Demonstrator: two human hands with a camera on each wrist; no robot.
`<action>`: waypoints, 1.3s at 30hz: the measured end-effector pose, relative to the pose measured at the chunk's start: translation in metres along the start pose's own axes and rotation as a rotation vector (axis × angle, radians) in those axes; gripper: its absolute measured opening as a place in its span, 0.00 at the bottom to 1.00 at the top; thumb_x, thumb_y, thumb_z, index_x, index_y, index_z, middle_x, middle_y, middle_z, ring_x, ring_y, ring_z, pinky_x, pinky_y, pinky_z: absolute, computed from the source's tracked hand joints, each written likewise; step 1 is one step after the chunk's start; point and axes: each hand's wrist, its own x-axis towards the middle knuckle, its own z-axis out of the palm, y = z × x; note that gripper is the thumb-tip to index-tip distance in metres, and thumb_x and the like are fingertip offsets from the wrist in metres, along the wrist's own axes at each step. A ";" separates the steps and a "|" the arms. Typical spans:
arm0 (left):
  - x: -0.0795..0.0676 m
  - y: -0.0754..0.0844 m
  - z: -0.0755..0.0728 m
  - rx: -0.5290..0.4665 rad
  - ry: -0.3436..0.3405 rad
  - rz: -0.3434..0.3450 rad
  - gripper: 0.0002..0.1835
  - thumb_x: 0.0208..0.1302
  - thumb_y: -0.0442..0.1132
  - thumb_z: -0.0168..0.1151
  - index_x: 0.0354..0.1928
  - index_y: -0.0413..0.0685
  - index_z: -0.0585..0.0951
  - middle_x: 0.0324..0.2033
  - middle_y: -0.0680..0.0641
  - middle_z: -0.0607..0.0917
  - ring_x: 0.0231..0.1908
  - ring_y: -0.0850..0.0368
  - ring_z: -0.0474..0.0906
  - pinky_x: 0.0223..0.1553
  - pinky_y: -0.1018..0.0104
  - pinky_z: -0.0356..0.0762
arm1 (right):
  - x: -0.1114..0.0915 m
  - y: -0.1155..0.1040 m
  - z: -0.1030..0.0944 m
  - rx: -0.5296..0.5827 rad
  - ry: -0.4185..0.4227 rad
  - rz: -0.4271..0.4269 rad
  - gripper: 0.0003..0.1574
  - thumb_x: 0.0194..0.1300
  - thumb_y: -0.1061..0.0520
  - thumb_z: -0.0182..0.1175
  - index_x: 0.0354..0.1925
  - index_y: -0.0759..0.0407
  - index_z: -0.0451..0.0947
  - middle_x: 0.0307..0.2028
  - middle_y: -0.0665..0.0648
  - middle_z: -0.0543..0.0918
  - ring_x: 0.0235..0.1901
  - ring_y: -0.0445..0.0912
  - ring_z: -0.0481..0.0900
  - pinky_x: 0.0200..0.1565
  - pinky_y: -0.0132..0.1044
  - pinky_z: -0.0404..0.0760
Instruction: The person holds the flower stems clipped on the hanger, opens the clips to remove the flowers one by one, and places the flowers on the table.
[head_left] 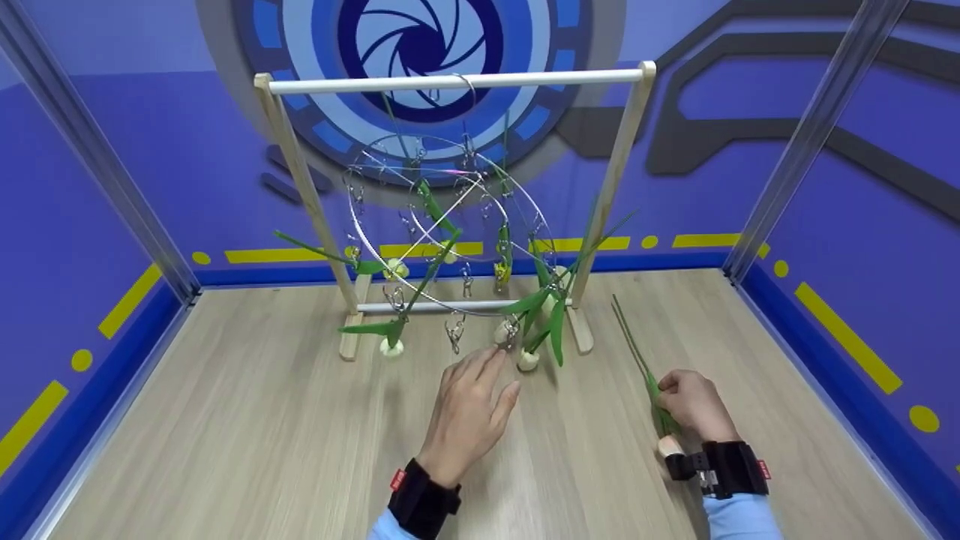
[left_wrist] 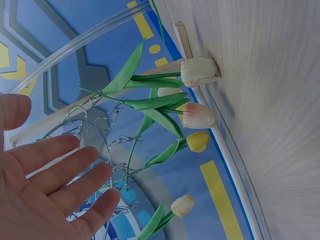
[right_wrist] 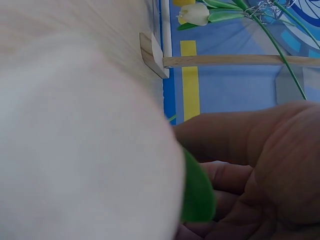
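While the right hand point(head_left: 696, 405) pinches a white tulip point(head_left: 649, 379) by its green stem and leaves at the right of the wood-grain tabletop point(head_left: 285, 427), bloom toward the wrist and stem end pointing away, the left hand point(head_left: 466, 409) holds nothing, its fingers stretched out toward the front of a round wire hanger point(head_left: 360, 232). Whether its fingertips touch the nearest metal clip point(head_left: 511, 330) I cannot tell. Just beyond them, other tulips hang head down from the hanger: a white bloom point(head_left: 391, 347) at the front left, a cluster of pale blooms point(head_left: 529, 360) at the front right, a yellow bloom point(head_left: 502, 274) farther back. The hanger's hook loops over the top rod point(head_left: 375, 83) of a wooden rack point(head_left: 621, 165). Behind rises a blue-purple wall point(head_left: 705, 206) printed with a camera-aperture emblem point(head_left: 424, 49).
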 end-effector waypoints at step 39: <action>0.005 -0.003 -0.014 -0.036 0.076 0.003 0.23 0.74 0.46 0.62 0.60 0.35 0.82 0.57 0.37 0.84 0.58 0.42 0.80 0.59 0.46 0.77 | -0.030 -0.042 -0.026 -0.005 0.011 -0.189 0.16 0.72 0.59 0.62 0.53 0.69 0.80 0.45 0.65 0.85 0.45 0.58 0.83 0.43 0.51 0.82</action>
